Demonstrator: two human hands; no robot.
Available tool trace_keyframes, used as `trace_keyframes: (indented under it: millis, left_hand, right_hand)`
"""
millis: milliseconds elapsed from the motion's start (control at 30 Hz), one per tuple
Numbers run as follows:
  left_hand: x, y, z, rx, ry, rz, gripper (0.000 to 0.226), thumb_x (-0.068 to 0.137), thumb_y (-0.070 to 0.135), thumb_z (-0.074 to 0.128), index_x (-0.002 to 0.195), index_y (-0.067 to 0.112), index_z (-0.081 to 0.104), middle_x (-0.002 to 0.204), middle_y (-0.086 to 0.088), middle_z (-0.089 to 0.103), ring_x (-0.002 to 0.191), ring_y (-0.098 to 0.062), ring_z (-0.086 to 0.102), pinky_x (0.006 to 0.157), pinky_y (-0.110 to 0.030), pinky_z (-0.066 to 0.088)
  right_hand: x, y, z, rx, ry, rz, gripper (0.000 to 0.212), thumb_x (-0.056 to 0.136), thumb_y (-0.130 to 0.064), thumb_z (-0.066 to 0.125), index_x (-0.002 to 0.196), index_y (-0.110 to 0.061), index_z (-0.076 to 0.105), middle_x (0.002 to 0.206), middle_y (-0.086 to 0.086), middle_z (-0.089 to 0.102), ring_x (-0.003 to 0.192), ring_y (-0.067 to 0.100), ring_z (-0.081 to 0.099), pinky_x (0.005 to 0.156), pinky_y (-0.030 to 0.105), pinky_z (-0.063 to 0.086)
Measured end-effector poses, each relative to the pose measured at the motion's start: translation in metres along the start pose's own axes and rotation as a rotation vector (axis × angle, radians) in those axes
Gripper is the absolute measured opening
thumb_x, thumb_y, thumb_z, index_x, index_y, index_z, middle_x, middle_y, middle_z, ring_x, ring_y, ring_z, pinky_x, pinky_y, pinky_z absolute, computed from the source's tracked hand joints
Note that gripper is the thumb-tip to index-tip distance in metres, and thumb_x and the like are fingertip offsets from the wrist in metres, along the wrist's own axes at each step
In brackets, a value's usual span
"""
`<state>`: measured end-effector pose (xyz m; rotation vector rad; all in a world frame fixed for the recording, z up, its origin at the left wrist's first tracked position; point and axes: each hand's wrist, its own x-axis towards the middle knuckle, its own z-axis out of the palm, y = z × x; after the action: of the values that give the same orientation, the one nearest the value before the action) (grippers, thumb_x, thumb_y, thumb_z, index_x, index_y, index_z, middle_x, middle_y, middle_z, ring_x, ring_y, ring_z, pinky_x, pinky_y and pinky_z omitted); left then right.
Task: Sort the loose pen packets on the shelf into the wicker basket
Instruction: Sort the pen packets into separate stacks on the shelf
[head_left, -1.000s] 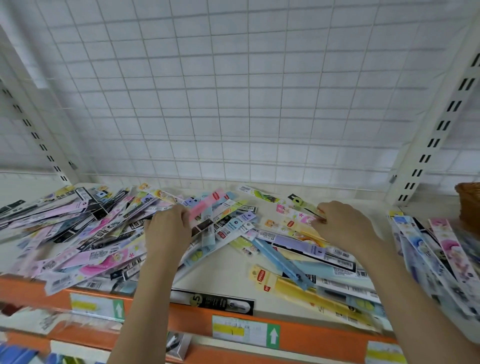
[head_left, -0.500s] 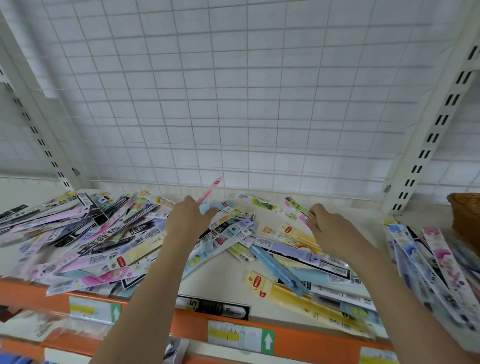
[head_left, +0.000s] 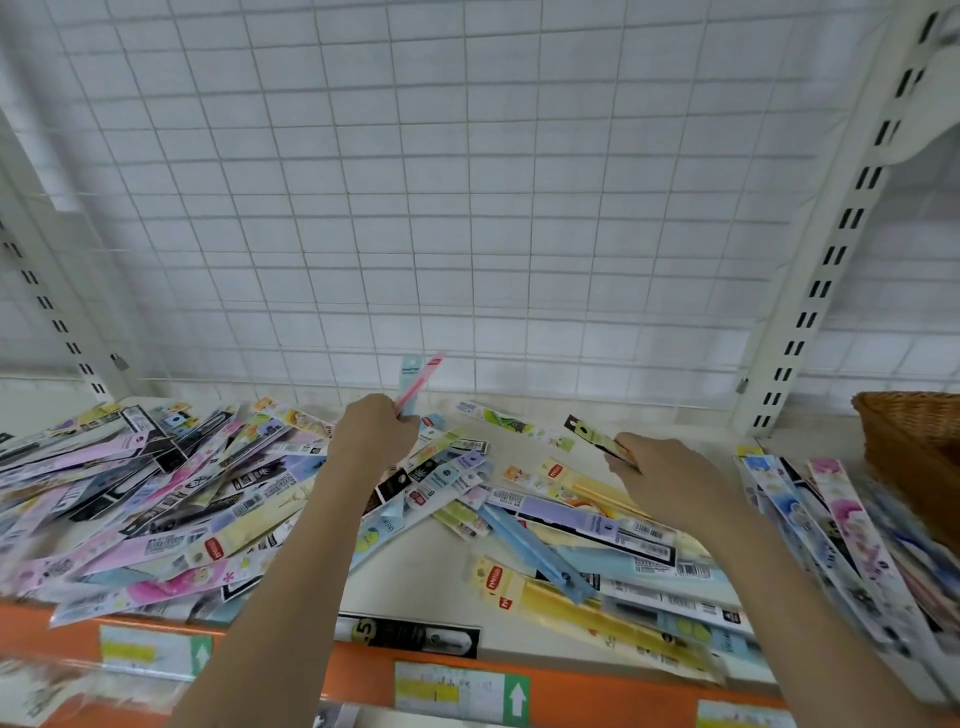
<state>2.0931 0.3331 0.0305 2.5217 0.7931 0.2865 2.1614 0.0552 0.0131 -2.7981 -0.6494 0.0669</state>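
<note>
Loose pen packets (head_left: 156, 499) lie in a colourful heap across the white shelf (head_left: 426, 561), thickest at the left. My left hand (head_left: 371, 436) is shut on a pink and a light blue packet (head_left: 415, 382), which stick up above the pile. My right hand (head_left: 660, 478) is shut on a packet with a black top (head_left: 589, 434), lifted off the shelf. The wicker basket (head_left: 914, 452) stands at the far right, partly cut off by the frame. More packets (head_left: 831, 525) lie fanned out just left of the basket.
A white wire grid (head_left: 467, 208) backs the shelf, with slotted uprights at left (head_left: 52, 306) and right (head_left: 831, 249). The orange front edge (head_left: 597, 691) carries price labels. A lower shelf shows below at the left.
Both hands have closed on packets and lifted them off the pile. My left hand rose and moved right with the pink and blue packets; my right hand raised the black-topped one.
</note>
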Motion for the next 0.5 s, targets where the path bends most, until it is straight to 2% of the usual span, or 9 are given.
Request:
trace_keyframes:
  millis: [100, 200, 267, 367, 500]
  left_hand:
    - [-0.002, 0.004, -0.005, -0.018, 0.045, 0.062, 0.035, 0.091, 0.022, 0.046, 0.058, 0.013, 0.037, 0.056, -0.001, 0.041, 0.048, -0.015, 0.038, 0.045, -0.024, 0.028]
    - [-0.004, 0.006, -0.012, -0.043, 0.144, 0.113, 0.034, 0.095, 0.025, 0.044, 0.064, 0.013, 0.041, 0.058, 0.0, 0.042, 0.05, -0.013, 0.038, 0.045, -0.024, 0.028]
    - [-0.006, 0.006, -0.017, -0.092, 0.185, 0.13, 0.027, 0.096, 0.026, 0.043, 0.075, 0.009, 0.049, 0.065, -0.003, 0.053, 0.056, -0.018, 0.048, 0.05, -0.027, 0.036]
    - [-0.01, 0.004, -0.024, -0.178, 0.237, 0.166, 0.027, 0.097, 0.025, 0.04, 0.09, 0.004, 0.056, 0.085, -0.012, 0.067, 0.071, -0.029, 0.061, 0.063, -0.038, 0.051]
    - [-0.02, 0.009, -0.04, -0.349, 0.328, 0.276, 0.026, 0.099, 0.023, 0.036, 0.104, 0.008, 0.058, 0.086, -0.002, 0.064, 0.051, -0.011, 0.046, 0.049, -0.025, 0.036]
  right_hand:
    - [0.012, -0.001, 0.0, 0.023, -0.018, -0.015, 0.02, 0.098, -0.025, 0.037, 0.095, -0.015, 0.055, 0.089, 0.003, 0.064, 0.073, 0.023, 0.057, 0.062, 0.032, 0.043]
    - [0.025, -0.01, 0.001, -0.007, -0.029, -0.018, 0.02, 0.098, -0.025, 0.038, 0.081, -0.021, 0.048, 0.073, -0.003, 0.051, 0.063, 0.016, 0.046, 0.052, 0.027, 0.034]
    - [0.034, -0.018, 0.004, -0.02, -0.03, -0.022, 0.024, 0.097, -0.023, 0.039, 0.074, -0.023, 0.041, 0.069, -0.004, 0.045, 0.062, 0.016, 0.043, 0.05, 0.026, 0.03]
    - [0.051, -0.032, 0.01, -0.029, -0.049, -0.047, 0.029, 0.096, -0.022, 0.04, 0.067, -0.023, 0.039, 0.071, -0.003, 0.045, 0.069, 0.02, 0.047, 0.052, 0.027, 0.031]
    - [0.074, -0.053, 0.015, -0.043, -0.035, -0.065, 0.033, 0.095, -0.022, 0.042, 0.063, -0.024, 0.036, 0.078, 0.001, 0.05, 0.075, 0.023, 0.051, 0.06, 0.028, 0.038]
